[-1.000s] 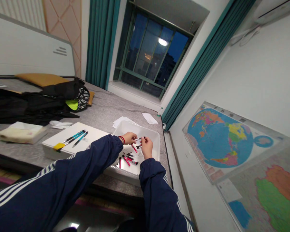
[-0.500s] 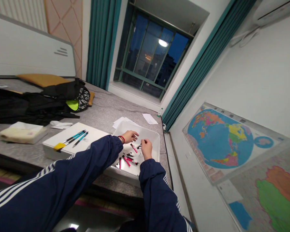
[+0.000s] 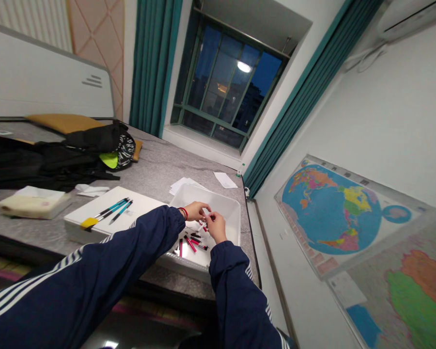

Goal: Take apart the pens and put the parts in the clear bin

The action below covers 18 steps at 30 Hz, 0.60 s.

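Note:
My left hand (image 3: 196, 212) and my right hand (image 3: 216, 228) meet fingertip to fingertip above a white plastic bin (image 3: 233, 213). Both are closed in a pinch around a small pen part, mostly hidden by the fingers. A thin whitish piece (image 3: 202, 227) shows just under them; whether it is in the grip is hard to tell. Below, in the bin, lie several loose pen parts: red barrels (image 3: 190, 244) and black pieces (image 3: 195, 236).
Left of the bin, a white box (image 3: 141, 199) carries blue-and-black pens (image 3: 120, 212) and a yellow-and-black item (image 3: 89, 223). Papers (image 3: 225, 180) lie behind the bin. A tissue pack (image 3: 36, 202) and a black bag (image 3: 58, 157) are farther left.
My hands have come together: the right moved up and left with a small dark piece in its fingers, while the left closed from a looser, spread pose. The whitish piece now shows beneath them.

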{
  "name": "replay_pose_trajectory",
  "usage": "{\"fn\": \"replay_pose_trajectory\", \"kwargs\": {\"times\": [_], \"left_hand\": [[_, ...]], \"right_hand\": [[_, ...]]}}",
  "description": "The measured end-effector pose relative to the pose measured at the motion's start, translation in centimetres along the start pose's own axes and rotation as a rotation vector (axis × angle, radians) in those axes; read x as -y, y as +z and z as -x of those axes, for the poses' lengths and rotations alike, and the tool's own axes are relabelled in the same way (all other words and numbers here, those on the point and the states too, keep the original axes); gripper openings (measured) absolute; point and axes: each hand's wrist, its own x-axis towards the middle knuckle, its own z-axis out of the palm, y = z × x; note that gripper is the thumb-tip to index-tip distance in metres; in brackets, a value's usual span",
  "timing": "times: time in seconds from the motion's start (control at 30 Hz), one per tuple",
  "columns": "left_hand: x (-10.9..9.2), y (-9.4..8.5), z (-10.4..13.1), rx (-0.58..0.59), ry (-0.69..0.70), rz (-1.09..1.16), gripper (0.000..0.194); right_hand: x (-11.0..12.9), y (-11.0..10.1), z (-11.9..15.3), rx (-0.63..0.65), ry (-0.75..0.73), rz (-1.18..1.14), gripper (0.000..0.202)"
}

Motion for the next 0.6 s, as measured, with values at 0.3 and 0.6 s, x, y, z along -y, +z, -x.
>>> {"fn": "replay_pose_trajectory", "kwargs": {"times": [0.3, 0.6], "left_hand": [[0.7, 0.0, -0.3, 0.013, 0.009, -0.017, 0.046], [1.7, -0.4, -0.9, -0.089, -0.021, -0.232, 0.034]], "right_hand": [[0.2, 0.1, 0.4, 0.057, 0.127, -0.061, 0.02], [0.1, -0.2, 0.3, -0.06, 0.077, 0.099, 0.023]]}}
